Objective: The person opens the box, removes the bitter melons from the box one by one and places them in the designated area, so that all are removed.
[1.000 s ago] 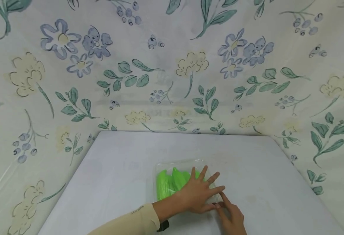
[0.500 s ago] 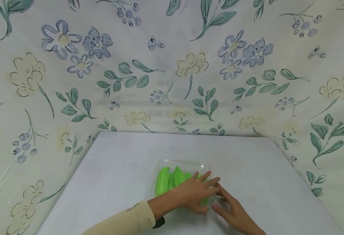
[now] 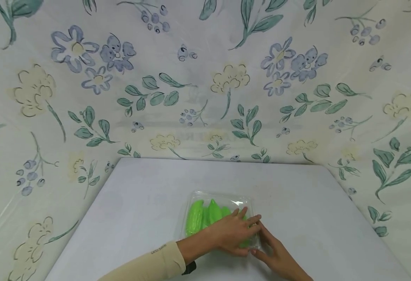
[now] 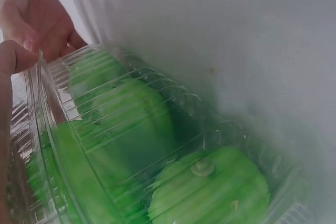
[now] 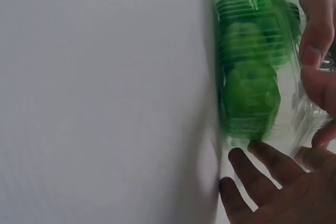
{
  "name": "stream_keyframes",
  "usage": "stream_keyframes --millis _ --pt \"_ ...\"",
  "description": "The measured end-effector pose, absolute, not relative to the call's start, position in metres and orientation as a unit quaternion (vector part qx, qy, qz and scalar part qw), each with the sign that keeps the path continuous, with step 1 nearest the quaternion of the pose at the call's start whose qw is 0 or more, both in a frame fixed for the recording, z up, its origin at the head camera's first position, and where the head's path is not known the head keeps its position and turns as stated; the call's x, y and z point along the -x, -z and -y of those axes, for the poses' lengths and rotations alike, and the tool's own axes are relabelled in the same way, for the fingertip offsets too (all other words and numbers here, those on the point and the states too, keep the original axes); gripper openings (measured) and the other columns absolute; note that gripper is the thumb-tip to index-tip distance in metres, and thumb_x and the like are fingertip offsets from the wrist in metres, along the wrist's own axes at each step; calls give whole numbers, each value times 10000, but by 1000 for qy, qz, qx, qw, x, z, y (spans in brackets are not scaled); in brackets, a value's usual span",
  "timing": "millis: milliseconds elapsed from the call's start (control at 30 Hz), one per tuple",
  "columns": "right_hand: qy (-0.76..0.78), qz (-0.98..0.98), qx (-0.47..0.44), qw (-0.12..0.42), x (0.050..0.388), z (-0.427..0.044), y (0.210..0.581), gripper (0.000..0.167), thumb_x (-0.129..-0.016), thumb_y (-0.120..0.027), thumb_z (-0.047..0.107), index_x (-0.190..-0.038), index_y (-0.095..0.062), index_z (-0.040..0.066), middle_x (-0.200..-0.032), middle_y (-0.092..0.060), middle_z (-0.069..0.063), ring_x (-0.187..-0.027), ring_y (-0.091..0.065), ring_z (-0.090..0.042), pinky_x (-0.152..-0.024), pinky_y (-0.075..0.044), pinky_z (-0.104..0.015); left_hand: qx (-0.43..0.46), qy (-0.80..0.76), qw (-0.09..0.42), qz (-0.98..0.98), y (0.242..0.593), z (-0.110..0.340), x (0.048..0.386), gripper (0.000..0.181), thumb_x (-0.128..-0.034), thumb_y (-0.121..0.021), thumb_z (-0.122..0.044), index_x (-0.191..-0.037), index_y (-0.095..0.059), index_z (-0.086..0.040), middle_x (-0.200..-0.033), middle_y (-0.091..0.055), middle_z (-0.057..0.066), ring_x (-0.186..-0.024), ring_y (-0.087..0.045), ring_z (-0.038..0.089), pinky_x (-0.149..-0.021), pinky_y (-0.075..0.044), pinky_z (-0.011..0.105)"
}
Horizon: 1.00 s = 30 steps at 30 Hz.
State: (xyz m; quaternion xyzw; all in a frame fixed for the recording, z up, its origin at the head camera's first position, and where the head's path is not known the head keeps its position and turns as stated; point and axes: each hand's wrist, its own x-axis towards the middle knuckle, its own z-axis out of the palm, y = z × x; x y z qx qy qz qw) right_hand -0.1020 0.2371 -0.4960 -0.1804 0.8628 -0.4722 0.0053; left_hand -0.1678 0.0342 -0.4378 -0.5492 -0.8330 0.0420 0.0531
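Shifted since the frame a second back: box has turned slightly clockwise in my head view, left hand's fingers are less fanned, right hand has moved up along the box's right side.

Now: clear plastic four-sided box (image 3: 226, 194) with bright green vegetable-shaped pieces (image 3: 195, 218) inside sits toward the near side of the flat white counter (image 3: 138, 210), around mid-width. Left hand (image 3: 229, 232), beige sleeve (image 3: 149, 262) coming in from near left, lies over the box's right half, fingers fairly straight and slightly apart, reaching out to the right edge. Right hand (image 3: 277, 255) stands outside that edge: fingers straight and spread in the right wrist view, tips at the box's side, thumb by the near-right corner. I don't read a pinch on either; how hard they press, I can't tell.

Relation I'd work from: box lies left of the right hand and under the left, so left is nearer overall. Right edge runs roughly near-to-far between them, fingertips meeting or nearly so partway along it. Long green piece at far left lies much the same way. Box's own long axis I can't call; foreshortening hides it.
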Motion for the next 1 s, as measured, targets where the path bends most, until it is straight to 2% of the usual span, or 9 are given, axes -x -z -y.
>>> stream_keyframes --millis 100,267,467,567,633,700,800,933,1000 --pt "497 -848 184 -2 102 -235 501 815 -928 -698 231 -1522 -221 -61 -1547 -233 -193 -1384 -241 -222 -1032 -259 -170 558 -43 62 826 440 -35 168 644 -924 -575 -530 -1444 -409 -188 -1558 -340 30 -1354 -383 408 -1058 -389 478" --pt "511 -832 210 -48 102 -231 506 755 -917 -706 139 -1503 -278 -71 -1522 -312 -204 -1327 -346 -43 -1013 -303 -161 583 -36 87 807 443 -36 171 586 -954 -543 -510 -1408 -448 -153 -1508 -419 58 -1297 -471 362 -1082 -366 448" --pt "528 -822 207 -43 102 -230 511 750 -914 -707 140 -1498 -286 -72 -1531 -291 -213 -1330 -311 -13 -1001 -320 -165 601 -42 106 791 443 -37 171 540 -966 -535 -500 -1354 -500 -127 -1452 -483 87 -1208 -559 316 -1085 -368 429" --pt "542 -815 201 -39 104 -229 514 752 -891 -707 53 -1489 -277 -97 -1531 -289 -226 -1353 -331 -101 -996 -371 -198 601 -53 114 789 443 -38 171 519 -957 -550 -490 -1328 -515 -129 -1437 -499 78 -1169 -585 305 -1061 -400 408" --pt "530 -826 183 -59 104 -227 517 714 -850 -666 -82 -1459 -298 -136 -1489 -342 -277 -1307 -433 -204 -961 -448 -244 601 -32 119 790 443 -39 173 421 -953 -581 -416 -1268 -545 -140 -1359 -568 33 -1078 -623 205 -954 -479 308" --pt "522 -836 153 -73 103 -226 521 710 -778 -618 -168 -1426 -327 -165 -1423 -413 -322 -1216 -528 -276 -916 -504 -300 601 5 128 789 443 -40 175 338 -931 -611 -331 -1209 -569 -141 -1258 -627 -10 -939 -624 98 -784 -502 200" --pt "527 -838 118 -81 99 -224 529 744 -717 -594 -205 -1418 -350 -157 -1307 -530 -327 -1071 -631 -215 -856 -538 -302 598 73 138 786 444 -40 178 217 -877 -647 -225 -1077 -601 -154 -1032 -677 -74 -717 -523 -11 -547 -371 94" --pt "535 -829 137 -85 99 -224 531 796 -784 -710 -113 -1484 -334 -60 -1365 -526 -231 -1105 -605 -115 -924 -458 -217 584 108 154 790 442 -37 180 210 -846 -662 -209 -1043 -624 -147 -909 -668 -70 -654 -471 -30 -520 -348 70" --pt "514 -843 137 -77 101 -225 525 815 -820 -760 19 -1504 -320 -28 -1447 -443 -190 -1215 -545 -198 -1001 -426 -310 575 112 156 795 440 -37 181 260 -848 -661 -207 -1097 -630 -140 -923 -674 -61 -678 -488 -32 -542 -367 68"
